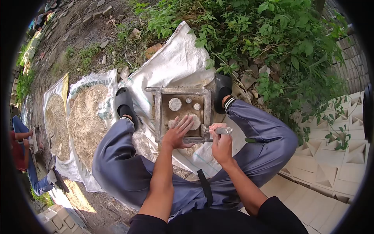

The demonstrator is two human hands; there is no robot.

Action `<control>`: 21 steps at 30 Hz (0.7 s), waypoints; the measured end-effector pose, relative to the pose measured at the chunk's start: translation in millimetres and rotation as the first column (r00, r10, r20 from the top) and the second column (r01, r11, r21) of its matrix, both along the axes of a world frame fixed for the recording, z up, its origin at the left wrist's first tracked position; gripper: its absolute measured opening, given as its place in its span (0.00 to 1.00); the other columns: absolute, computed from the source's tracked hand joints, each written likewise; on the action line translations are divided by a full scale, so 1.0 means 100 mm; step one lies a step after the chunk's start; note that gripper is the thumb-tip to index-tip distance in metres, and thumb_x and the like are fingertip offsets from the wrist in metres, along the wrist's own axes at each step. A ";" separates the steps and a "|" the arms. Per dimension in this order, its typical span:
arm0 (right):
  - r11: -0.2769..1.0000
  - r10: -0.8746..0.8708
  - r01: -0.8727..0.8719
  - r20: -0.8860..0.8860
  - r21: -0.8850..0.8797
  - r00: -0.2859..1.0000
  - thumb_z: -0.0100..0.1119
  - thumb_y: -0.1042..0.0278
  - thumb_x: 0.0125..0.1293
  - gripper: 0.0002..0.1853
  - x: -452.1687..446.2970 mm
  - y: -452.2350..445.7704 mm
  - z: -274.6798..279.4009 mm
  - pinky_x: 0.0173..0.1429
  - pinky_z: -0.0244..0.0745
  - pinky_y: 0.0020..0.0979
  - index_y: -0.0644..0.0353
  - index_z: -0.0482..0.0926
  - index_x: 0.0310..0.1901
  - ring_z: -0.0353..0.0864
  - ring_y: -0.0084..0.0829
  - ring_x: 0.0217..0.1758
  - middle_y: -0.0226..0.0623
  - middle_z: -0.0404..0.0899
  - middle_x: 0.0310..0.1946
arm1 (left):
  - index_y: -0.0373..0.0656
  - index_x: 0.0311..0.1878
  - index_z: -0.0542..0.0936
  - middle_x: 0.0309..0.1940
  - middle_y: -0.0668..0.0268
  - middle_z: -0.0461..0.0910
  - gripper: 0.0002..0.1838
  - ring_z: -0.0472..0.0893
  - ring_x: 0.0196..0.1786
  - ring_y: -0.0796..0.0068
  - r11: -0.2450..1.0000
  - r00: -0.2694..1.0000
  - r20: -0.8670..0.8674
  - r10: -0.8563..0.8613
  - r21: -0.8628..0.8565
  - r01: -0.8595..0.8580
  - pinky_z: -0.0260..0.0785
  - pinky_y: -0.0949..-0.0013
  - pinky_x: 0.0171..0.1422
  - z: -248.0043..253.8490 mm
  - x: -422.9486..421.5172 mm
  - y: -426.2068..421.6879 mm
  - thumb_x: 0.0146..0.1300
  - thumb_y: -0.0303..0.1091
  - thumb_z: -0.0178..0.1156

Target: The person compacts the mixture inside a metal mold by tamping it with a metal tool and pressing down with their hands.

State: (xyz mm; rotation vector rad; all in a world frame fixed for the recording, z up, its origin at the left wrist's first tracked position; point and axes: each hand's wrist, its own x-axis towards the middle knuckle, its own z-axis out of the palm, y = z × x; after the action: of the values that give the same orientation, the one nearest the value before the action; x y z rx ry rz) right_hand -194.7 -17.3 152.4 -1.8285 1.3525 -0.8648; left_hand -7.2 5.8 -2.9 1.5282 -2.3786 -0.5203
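A square frame (209,113) of grey, dust-covered bars lies on a white woven sack between my feet. Packed sand fills it, with several pale round discs of different sizes, such as the large disc (175,104) at upper left. My left hand (178,132) is open, its fingers spread flat over the sand and against another disc (193,122). At the frame's lower right corner, my right hand (221,144) is closed around a grey, rod-like tool (225,131). One rounded end sticks out to the right of the fist; the tool's kind cannot be made out.
Two open sacks of sandy powder (87,117) stand left of my foot. The white sack (171,58) spreads beyond the frame, towards green plants (269,31). Pale moulded blocks (331,163) lie to the right. Another person's hand (26,143) is at far left.
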 end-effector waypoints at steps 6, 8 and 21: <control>0.997 -0.028 0.032 0.054 -0.071 0.998 0.54 0.84 0.67 0.06 0.02 0.15 -0.09 0.48 0.75 0.35 0.68 0.71 0.44 0.81 0.41 0.43 0.46 0.77 0.40 | 0.46 0.77 0.56 0.78 0.62 0.52 0.58 0.49 0.81 0.65 1.000 1.000 -0.027 -0.006 -0.024 0.006 0.35 0.49 0.83 -0.05 0.01 0.00 0.49 0.71 0.63; 0.998 -0.007 0.011 0.060 -0.065 0.998 0.54 0.84 0.67 0.06 -0.03 0.07 -0.08 0.48 0.76 0.34 0.68 0.71 0.44 0.81 0.40 0.42 0.46 0.77 0.40 | 0.46 0.77 0.56 0.79 0.63 0.51 0.58 0.49 0.81 0.65 1.000 1.000 -0.013 -0.009 -0.013 0.009 0.35 0.49 0.83 0.00 0.02 -0.01 0.49 0.71 0.63; 0.982 -0.073 0.086 0.086 -0.167 0.994 0.54 0.82 0.67 0.03 0.36 -0.38 -0.11 0.48 0.73 0.38 0.66 0.71 0.40 0.78 0.45 0.40 0.45 0.76 0.37 | 0.46 0.77 0.55 0.78 0.62 0.52 0.58 0.49 0.81 0.65 1.000 0.998 -0.054 -0.017 -0.018 0.016 0.37 0.47 0.82 -0.07 0.02 0.00 0.49 0.72 0.62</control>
State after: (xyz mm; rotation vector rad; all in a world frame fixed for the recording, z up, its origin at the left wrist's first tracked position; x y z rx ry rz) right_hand -158.4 -55.8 141.2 -1.8570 1.3444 -1.1145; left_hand -4.7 5.5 -9.8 1.4688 -2.3509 -0.5360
